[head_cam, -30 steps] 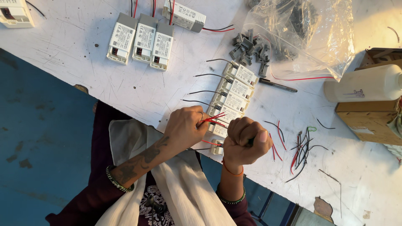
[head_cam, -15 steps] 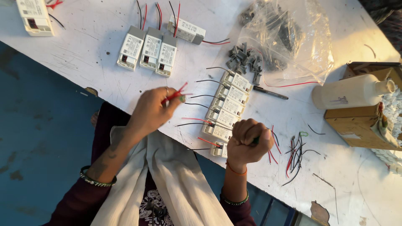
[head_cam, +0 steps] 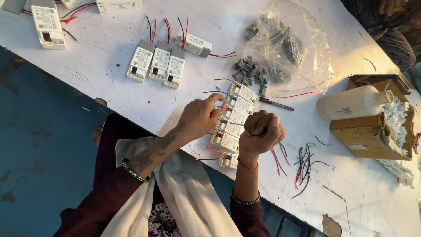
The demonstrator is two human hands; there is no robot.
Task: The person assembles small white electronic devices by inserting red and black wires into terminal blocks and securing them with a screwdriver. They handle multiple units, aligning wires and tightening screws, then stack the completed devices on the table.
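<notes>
- While the left hand [head_cam: 199, 117] pinches a thin red wire [head_cam: 224, 106] between thumb and fingers over the row of small white rectangular plastic driver boxes [head_cam: 233, 124], best judged: keep the wire end steady at the box terminal and hold the box from sliding.
- Scratched white worktable [head_cam: 109, 79], largest thing, carries everything; the row of boxes lies near its front edge, just ahead of the person, running diagonally.
- Clear crinkled plastic bag of dark small parts [head_cam: 291, 48] sits beyond the row, well apart from both hands.
- Brown cardboard box [head_cam: 364, 136] at the right, with a white plastic bottle [head_cam: 351, 103] lying against it.
- Row of boxes: about six, side by side and touching, pale labels up, black and red leads sticking out to the left.
- Three more white driver boxes [head_cam: 158, 66] grouped farther back, wires pointing away.
- Right hand [head_cam: 259, 131] is a closed fist just right of the row, wrapped round a thin dark tool handle; tip is hidden, cannot tell what kind. Judged: bring the tip down straight, no side pressure.
- Loose bundle of red, black and green cut wires [head_cam: 305, 164] lies right of the fist, near.
- Pile of small grey clips [head_cam: 251, 72] beside the bag.
- Black pen-like stick [head_cam: 276, 104] lies just beyond the row.
</notes>
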